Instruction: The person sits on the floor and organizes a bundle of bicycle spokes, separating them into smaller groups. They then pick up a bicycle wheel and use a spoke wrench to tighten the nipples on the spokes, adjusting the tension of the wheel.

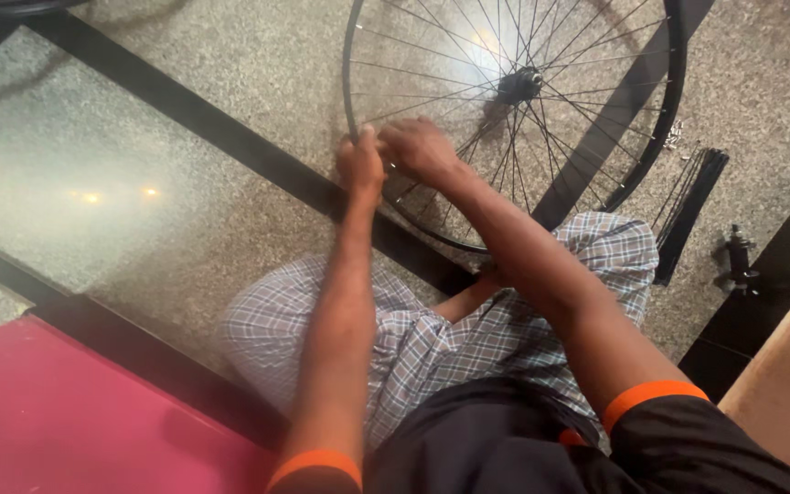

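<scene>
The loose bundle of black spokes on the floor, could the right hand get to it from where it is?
Probably yes: the spoke bundle lies on open floor right of the wheel, nothing covering it, though the right hand is now on the rim.

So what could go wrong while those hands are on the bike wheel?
Both hands, left hand and right hand, sit at the rim among thin spokes of the wheel, so a finger might get pinched. The wheel leans against the legs and could perhaps tip. The loose spoke bundle on the floor nearby could be kicked or roll.
</scene>
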